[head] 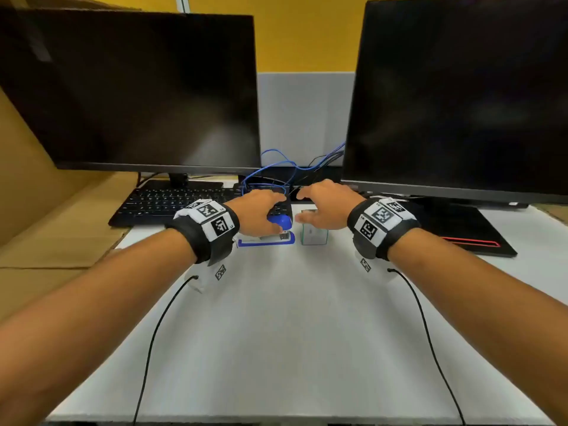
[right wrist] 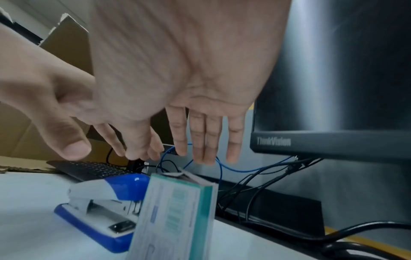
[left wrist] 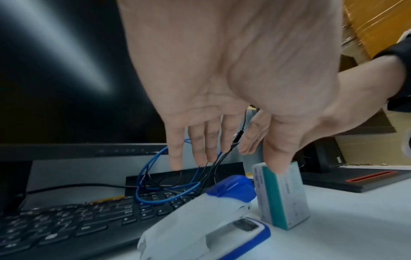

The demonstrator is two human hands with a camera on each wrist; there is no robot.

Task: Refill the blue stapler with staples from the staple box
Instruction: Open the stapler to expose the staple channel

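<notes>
The blue-and-white stapler (head: 278, 233) lies closed on the white desk, its blue nose pointing right toward the staple box (head: 313, 235). The white-and-green box stands upright just to its right, close by the nose. My left hand (head: 261, 210) hovers over the stapler with straight, spread fingers and holds nothing. In the left wrist view the stapler (left wrist: 200, 219) and box (left wrist: 282, 197) lie below the left hand (left wrist: 200, 140). My right hand (head: 322, 207) hovers open above the box. In the right wrist view the box (right wrist: 177, 211) stands under the right hand (right wrist: 206, 140), beside the stapler (right wrist: 106, 202).
A black keyboard (head: 172, 204) lies behind the stapler to the left. Two dark monitors (head: 138, 93) (head: 461, 99) stand at the back, with blue and black cables (head: 276, 170) between them. A black laptop (head: 467, 232) sits at the right, cardboard (head: 46, 210) at the left.
</notes>
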